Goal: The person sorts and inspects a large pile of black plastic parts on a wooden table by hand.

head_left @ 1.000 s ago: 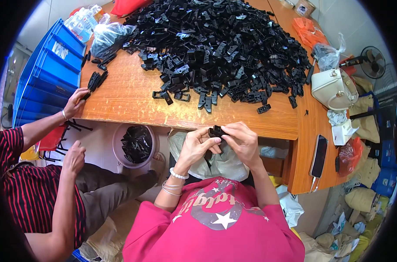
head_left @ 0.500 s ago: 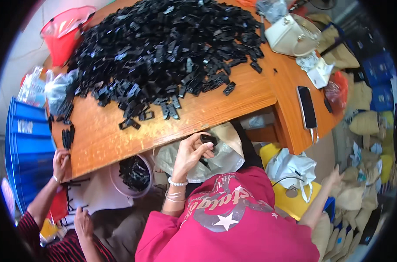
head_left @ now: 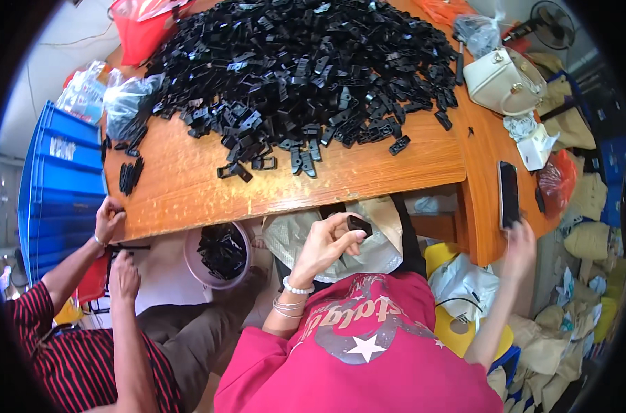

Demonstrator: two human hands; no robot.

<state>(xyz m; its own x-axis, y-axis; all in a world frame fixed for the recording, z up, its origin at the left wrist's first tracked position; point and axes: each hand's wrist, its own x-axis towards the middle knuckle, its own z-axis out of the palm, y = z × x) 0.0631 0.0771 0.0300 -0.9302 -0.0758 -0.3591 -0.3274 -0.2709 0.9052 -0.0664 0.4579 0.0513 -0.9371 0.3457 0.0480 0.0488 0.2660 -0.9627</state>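
Over the pale woven sack (head_left: 385,237) on my lap, my left hand (head_left: 335,239) is closed on a small black plastic part (head_left: 359,224), pinched between thumb and fingers. My right hand (head_left: 521,246) is raised at the table's right edge, by the lower end of a phone (head_left: 507,196). Motion smears its fingers, so its grip cannot be made out. A large heap of similar black plastic parts (head_left: 306,76) covers the far half of the wooden table (head_left: 388,175).
To my left sits a co-worker in a striped shirt, one hand (head_left: 110,219) at the table edge. A pink bucket (head_left: 246,277) of black parts stands below. At right are a cream handbag (head_left: 495,79), a red plastic bag (head_left: 557,180) and a white bag (head_left: 464,286).
My right hand has risen from low at the far right to the phone's lower end. My left hand still pinches the black part. The view has shifted, moving the table leftward relative to me.
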